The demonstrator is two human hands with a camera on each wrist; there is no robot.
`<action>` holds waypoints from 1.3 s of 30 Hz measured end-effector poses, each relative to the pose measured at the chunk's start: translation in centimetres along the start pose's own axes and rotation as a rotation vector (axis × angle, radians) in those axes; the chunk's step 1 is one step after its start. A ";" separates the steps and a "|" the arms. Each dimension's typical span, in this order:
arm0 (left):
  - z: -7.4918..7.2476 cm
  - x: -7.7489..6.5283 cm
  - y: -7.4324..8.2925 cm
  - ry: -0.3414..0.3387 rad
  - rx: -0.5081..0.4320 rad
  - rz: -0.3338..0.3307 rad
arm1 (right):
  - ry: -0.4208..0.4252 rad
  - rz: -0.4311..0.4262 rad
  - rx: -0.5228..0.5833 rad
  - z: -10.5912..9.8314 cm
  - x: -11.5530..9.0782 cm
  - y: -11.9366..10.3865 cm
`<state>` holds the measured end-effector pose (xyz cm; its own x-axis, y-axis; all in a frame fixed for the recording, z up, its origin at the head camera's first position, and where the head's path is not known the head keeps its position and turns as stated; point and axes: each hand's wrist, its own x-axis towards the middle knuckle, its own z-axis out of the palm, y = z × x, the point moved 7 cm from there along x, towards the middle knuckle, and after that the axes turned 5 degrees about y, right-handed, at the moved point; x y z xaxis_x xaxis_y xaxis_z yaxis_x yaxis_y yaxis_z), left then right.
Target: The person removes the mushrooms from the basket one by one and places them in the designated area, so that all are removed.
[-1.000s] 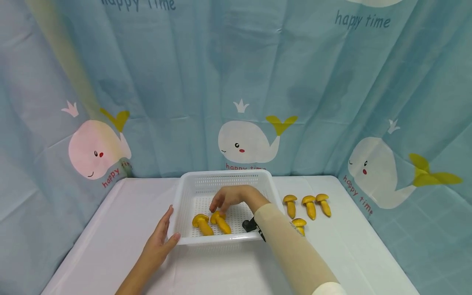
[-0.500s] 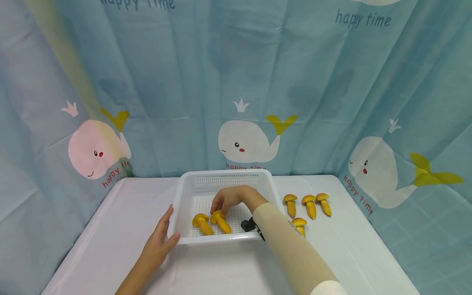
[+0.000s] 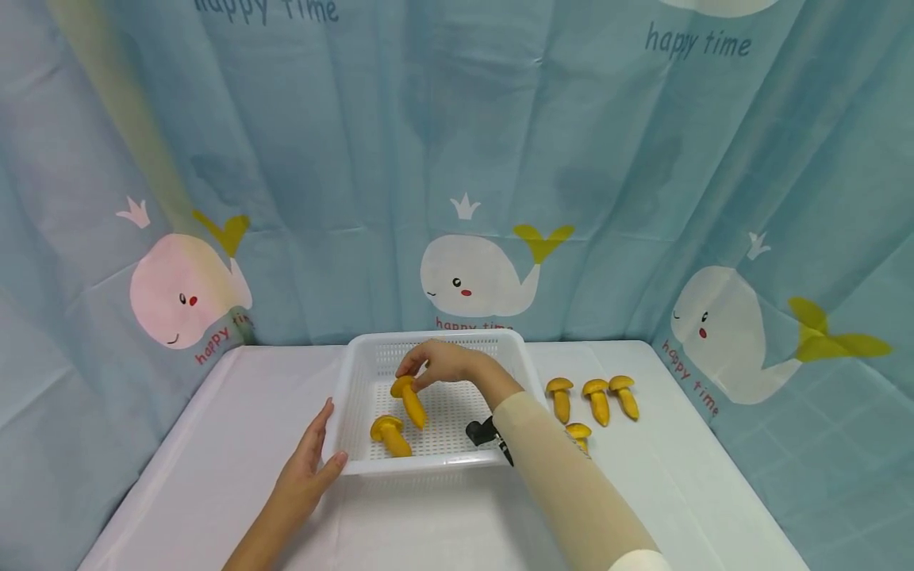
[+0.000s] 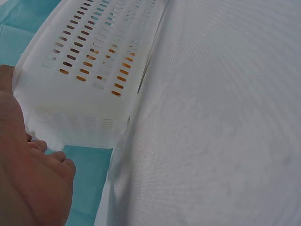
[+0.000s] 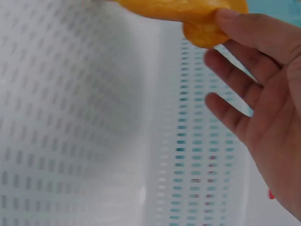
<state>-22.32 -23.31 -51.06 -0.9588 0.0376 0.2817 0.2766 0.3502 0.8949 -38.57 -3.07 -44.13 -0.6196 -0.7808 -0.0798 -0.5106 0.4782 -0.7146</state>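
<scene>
In the head view my right hand (image 3: pixel 444 363) pinches a yellow toy mushroom (image 3: pixel 412 404) by its cap, stem hanging down, over the white perforated basket (image 3: pixel 457 460). Thumb and forefinger meet at the cap in the right wrist view, where the mushroom (image 5: pixel 160 8) is cut off by the top edge and the other fingers hang free. A second mushroom (image 3: pixel 391 434) lies inside the basket near its front left. My left hand (image 3: pixel 303 468) rests against the basket's left front corner, fingers extended along the side and thumb at the front rim; the left wrist view shows it beside the outer wall (image 4: pixel 61 99).
Right of the basket several more mushrooms (image 3: pixel 598 400) lie on the white tablecloth (image 3: pixel 685 476), one partly behind the right sleeve (image 3: pixel 564 476). A black device (image 3: pixel 481 432) sits at the right wrist. A blue whale-print curtain (image 3: pixel 343 198) encloses the table's back and sides.
My right hand has taken hold of a mushroom in the basket and raised it up and slightly left, its stem now pointing more downward. The left hand stays at the corner.
</scene>
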 end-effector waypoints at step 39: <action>-0.1 -0.2 -0.1 -0.007 -0.005 0.032 | 0.555 -0.039 -0.018 -8.2 -13.8 -6.7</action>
<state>-22.16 -23.48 -51.13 -0.9499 0.0552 0.3076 0.3073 0.3438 0.8873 -31.50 7.79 -32.50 -0.8184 -0.4715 0.3286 -0.5470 0.4637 -0.6970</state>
